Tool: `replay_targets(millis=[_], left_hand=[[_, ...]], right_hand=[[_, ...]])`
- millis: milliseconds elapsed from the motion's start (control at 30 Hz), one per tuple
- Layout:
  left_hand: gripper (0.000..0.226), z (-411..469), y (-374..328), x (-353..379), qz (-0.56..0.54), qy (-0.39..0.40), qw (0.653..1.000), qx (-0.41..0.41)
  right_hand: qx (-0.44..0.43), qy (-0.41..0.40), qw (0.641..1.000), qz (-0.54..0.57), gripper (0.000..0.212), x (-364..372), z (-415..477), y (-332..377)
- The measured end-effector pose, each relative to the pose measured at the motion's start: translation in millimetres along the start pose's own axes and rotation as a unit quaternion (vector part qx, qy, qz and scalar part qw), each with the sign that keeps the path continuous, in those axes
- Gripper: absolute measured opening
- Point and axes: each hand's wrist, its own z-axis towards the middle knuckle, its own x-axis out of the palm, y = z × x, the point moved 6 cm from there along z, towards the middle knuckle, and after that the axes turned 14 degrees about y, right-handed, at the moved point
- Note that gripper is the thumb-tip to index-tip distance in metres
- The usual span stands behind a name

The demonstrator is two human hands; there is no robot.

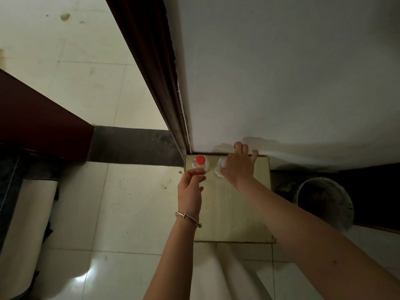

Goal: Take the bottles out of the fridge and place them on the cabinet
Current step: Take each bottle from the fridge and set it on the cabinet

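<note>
Both arms reach forward and down over the cabinet [233, 215], a small light wooden top set against the white wall [281, 83]. Two clear bottles stand upright side by side at its far edge, just beyond the hands.

The left hand [190, 189] is raised with the wrist bent back and the palm turned toward the right. Its fingers [195, 171] are curled, and the thumb tip lies close to them. They sit at the near side of the red-capped bottle [200, 160]. From this high angle I cannot tell whether they pinch the bottle, only touch it, or hang just short of it. A thin metal bracelet [187, 217] circles the left wrist.

The right arm comes in from the lower right, long and nearly straight, and crosses the cabinet's right half. The right hand [239, 167] is palm down with its fingers [238, 146] spread and fairly straight. The fingertips reach as far as the foot of the wall. The fingers are not wrapped round anything. The second bottle [219, 169] stands at the hand's left edge, partly covered by it. It is just right of the red-capped one.

Right of the right forearm, on the floor, stands a dirty pale bucket [324, 204]. Left of the left hand is glossy tiled floor [121, 202]. A dark door frame [151, 61] climbs away beyond the left hand.
</note>
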Motion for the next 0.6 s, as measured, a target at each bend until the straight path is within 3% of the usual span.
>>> replay_targets(millis=[600], left_hand=[[0.028,-22,-25,32,0.019,0.057,0.998,0.032]], right_hand=[[0.037,-0.041,0.996,0.076,0.050,-38,-79,-22]])
